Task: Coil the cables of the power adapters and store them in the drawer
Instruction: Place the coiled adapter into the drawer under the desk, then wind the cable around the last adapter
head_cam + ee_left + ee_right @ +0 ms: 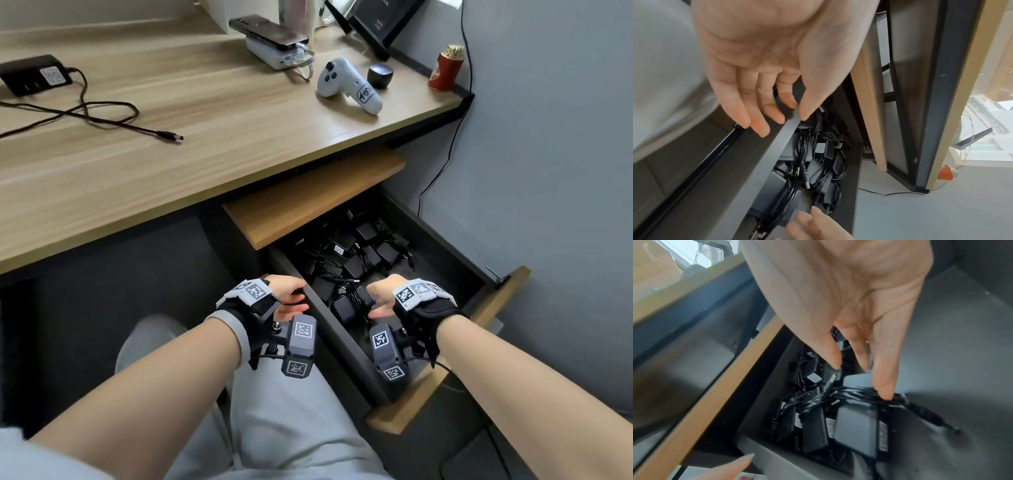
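The drawer (445, 363) under the desk stands pulled out, with several black power adapters (356, 253) and their coiled cables piled inside. My right hand (375, 301) reaches into its near end. Its fingers point down almost straight, and its fingertips (885, 392) touch the coiled cable (859, 393) of an adapter (857, 426) lying on the pile. My left hand (294, 301) hovers at the drawer's left wall (777, 154); the relaxed fingers (760, 128) are outside it and the thumb is at the rim. On the desk at far left lies one more black adapter (34, 75), its cable (102, 116) sprawled loose.
On the desk's right part are a white controller (346, 85), a phone on a white power bank (274, 44), a small dark round case (380, 77) and a red can (445, 68). A thin black wire (455, 137) runs down the grey wall. My lap (291, 428) lies left of the drawer.
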